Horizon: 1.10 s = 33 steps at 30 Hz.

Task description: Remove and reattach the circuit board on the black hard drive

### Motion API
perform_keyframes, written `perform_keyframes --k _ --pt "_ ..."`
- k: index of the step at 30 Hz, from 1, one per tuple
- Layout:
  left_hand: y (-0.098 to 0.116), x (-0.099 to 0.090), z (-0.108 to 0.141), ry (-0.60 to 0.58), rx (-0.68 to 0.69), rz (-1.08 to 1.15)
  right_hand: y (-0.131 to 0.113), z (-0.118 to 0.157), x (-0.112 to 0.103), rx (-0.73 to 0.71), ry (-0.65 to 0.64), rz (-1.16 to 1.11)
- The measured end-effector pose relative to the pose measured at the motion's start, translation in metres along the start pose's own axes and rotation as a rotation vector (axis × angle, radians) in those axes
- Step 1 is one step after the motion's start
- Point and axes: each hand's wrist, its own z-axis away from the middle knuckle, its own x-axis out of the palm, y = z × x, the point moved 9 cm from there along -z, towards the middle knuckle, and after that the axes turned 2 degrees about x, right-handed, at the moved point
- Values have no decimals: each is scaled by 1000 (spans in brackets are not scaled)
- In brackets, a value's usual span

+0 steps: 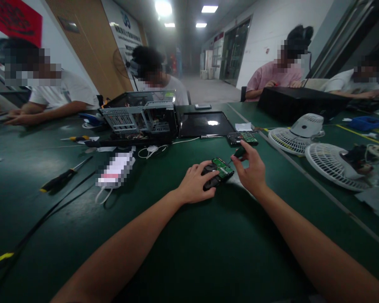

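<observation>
A black hard drive with a green circuit board (223, 167) lies on the green table, board side up. My left hand (197, 183) grips it from the left, fingers spread over its black part. A small dark screwdriver (239, 152) is pinched between the thumb and fingers of my right hand (251, 168). Its thin shaft points down-left to the right edge of the board; whether the tip touches a screw is too small to tell. Just beyond my right hand lies a second drive with a green board (248, 138).
Behind the drive are a black panel (206, 124) and an open computer case (139, 120). On the left lie a yellow-black screwdriver (58, 179), a phone (116, 169) and cables. White fan parts (331, 166) and a black case (300, 103) stand right. Several people sit around.
</observation>
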Motion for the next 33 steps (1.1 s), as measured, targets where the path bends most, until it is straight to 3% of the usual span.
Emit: perform_keyframes --k 8,17,33 --pt "1 1 1 12 2 -6 1 2 6 36 -57 -154" --pt "2 1 -1 17 2 -10 20 8 5 98 62 -204" --pt "2 2 -1 16 1 -9 19 6 -6 46 135 -37"
